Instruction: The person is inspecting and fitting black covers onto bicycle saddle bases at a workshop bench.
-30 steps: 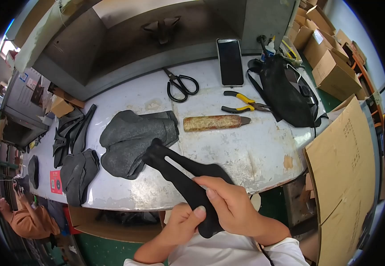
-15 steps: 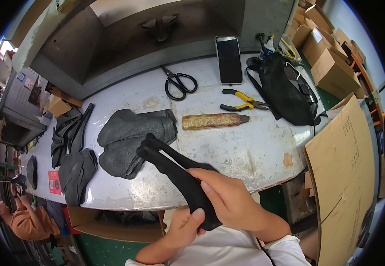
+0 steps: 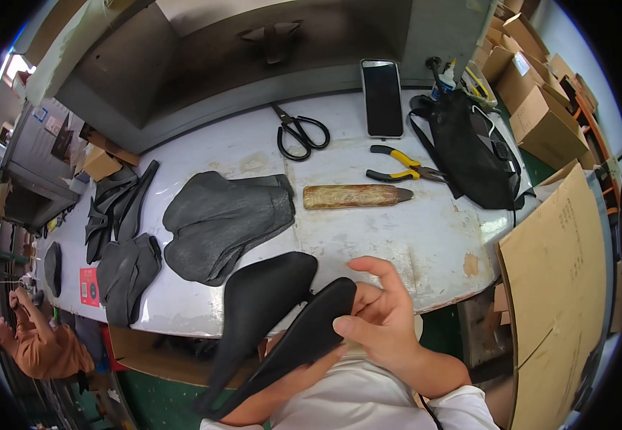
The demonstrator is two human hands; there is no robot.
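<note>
I hold a soft black shoe upper (image 3: 268, 294) above the front edge of the table. It is curved, with two wide rounded lobes side by side and narrow ends pointing down to the left. My right hand (image 3: 390, 333) has its thumb against the edge of the right lobe; the index finger is raised and the other fingers curl beside the edge. Behind and under the upper is my left hand (image 3: 311, 373), its fingers mostly hidden. Beyond lies a stack of dark grey shoe-upper pieces (image 3: 228, 222).
Scissors (image 3: 300, 135), a wooden-handled knife-like tool (image 3: 350, 196), yellow-black pliers (image 3: 407, 166), a phone (image 3: 381, 100) and a black bag (image 3: 468, 150) lie on the table (image 3: 425, 251). More dark pieces (image 3: 128, 276) lie left. Cardboard (image 3: 554, 301) stands right; a co-worker (image 3: 49, 333) is at far left.
The black shoe upper has been turned over, so its wide lobes now face up and its narrow ends point down-left. My right hand has loosened its wrap; my left has gone behind the piece.
</note>
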